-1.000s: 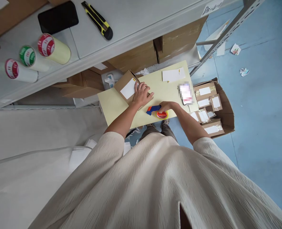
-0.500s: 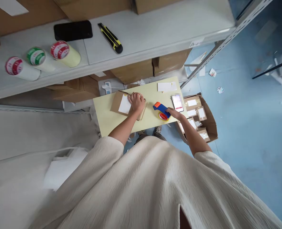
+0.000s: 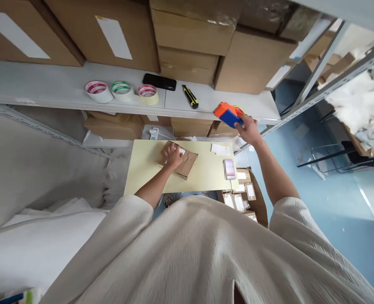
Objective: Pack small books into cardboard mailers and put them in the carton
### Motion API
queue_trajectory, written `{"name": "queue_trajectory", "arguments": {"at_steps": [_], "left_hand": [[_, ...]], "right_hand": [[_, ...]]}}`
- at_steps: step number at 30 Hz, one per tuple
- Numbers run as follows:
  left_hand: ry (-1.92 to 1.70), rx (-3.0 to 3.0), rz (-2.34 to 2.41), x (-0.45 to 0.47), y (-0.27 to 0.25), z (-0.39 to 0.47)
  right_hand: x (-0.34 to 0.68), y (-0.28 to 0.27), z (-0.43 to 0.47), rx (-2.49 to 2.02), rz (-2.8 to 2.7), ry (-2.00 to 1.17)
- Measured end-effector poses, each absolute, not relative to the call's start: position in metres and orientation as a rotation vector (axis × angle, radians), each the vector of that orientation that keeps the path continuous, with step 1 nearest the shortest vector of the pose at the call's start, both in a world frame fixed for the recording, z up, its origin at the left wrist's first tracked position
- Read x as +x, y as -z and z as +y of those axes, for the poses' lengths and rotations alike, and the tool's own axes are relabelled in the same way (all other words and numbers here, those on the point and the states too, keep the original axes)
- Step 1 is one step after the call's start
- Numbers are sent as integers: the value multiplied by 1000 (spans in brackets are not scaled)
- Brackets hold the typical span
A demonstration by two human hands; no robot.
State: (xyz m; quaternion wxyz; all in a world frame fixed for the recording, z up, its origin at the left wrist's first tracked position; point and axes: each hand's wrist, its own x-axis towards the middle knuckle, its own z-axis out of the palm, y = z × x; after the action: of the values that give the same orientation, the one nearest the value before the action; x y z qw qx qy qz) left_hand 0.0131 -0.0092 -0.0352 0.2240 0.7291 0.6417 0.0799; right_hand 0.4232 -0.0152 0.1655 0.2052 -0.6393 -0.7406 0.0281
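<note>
A small cardboard box (image 3: 189, 164) lies at an angle on the pale yellow tabletop (image 3: 142, 177). My left hand (image 3: 174, 157) is on top of it with curled fingers, gripping it and partly covering its white label. My right hand (image 3: 249, 129) is raised in front of the shelf edge, closed around a blue and orange tape dispenser (image 3: 229, 115) that points to the left. A phone (image 3: 229, 169) with a lit screen and a slip of white paper (image 3: 220, 149) lie on the right part of the table.
On the grey shelf (image 3: 69, 80) stand three tape rolls (image 3: 122, 91), a black phone (image 3: 159, 81) and a yellow-black utility knife (image 3: 190, 96). Large cartons (image 3: 190, 63) fill its back. Right of the table, an open carton (image 3: 260, 202) holds several labelled parcels.
My right hand has lifted the tape dispenser from above the table up to the shelf edge. The box has turned under my left hand. My view has tilted up, showing more cartons.
</note>
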Motion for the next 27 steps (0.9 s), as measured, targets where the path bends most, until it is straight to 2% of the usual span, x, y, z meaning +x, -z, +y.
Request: {"name": "queue_trajectory", "arguments": {"at_steps": [4,12,16,20,22,27], "left_hand": [[-225,1921,1851,-12,36,-9],[-237,1834,1887,-52,37,-8],[-195,1818,1832,-66,38,-4],[-199,1831,1764,-71,37,6],[-225,1834,1739,-69,36,13],[-292,1813,1715,-62,38,36]], "right_hand": [[419,-182,36,-1851,-2145,121],[411,-160,97,-2000,-2051,86],[407,-151,93,-1944,-1971,144],[375,-125,51,-1821,-1869,202],[346,-96,22,-1782,-1861,-8],[264,-6,-42,-1983,-1418,-911]]}}
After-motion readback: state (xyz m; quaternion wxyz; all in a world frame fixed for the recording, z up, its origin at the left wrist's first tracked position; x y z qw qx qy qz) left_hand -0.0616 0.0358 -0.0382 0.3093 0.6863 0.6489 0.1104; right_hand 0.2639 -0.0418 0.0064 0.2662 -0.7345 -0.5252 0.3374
